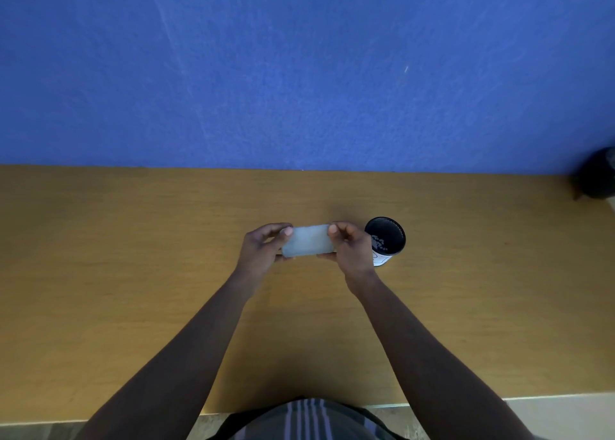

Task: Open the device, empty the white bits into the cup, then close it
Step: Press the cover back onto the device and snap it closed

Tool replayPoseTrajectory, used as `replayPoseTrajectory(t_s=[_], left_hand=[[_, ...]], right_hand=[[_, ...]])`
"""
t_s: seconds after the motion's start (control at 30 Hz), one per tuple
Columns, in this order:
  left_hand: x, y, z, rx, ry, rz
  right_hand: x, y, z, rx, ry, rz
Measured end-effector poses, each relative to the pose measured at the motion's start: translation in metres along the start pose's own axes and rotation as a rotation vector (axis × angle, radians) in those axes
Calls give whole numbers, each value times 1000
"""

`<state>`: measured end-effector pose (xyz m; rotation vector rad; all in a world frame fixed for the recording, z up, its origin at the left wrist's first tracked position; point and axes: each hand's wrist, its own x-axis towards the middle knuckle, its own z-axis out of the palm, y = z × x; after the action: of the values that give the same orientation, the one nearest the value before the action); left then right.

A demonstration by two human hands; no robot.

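Note:
A pale, translucent, rounded rectangular device (307,245) is held flat above the wooden table, between both hands. My left hand (263,248) grips its left end, thumb on top. My right hand (351,246) grips its right end. Whether the device is open or closed cannot be told from here. Just right of my right hand stands a cup (386,241) with a black inside and a white outer wall; small white bits (379,241) lie inside it.
The wooden table (133,273) runs up to a blue wall (299,73) behind. A dark round object (597,176) sits at the far right edge. The table's near edge is close to my body.

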<state>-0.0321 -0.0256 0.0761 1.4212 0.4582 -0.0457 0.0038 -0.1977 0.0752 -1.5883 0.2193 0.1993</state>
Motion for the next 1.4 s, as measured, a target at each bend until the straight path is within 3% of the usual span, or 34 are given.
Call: replayPoseTrajectory(t_s=[0.27,0.5,0.63,0.8,1.4], left_hand=[[6,-1,-6,17,48,25],[5,-3,-4,88,91,67],[2,0,2,159,77,163],[0,-3,9,450,-9,352],[3,0,8,450,-69,423]], right_hand=[[-4,9,2,65,-29,-2],[-4,9,0,-67,-80,-51],[-8,7,5,-110,-104,-50],[-12,0,12,-209,-102,-133],[-11,-1,13,-297,-70,-262]])
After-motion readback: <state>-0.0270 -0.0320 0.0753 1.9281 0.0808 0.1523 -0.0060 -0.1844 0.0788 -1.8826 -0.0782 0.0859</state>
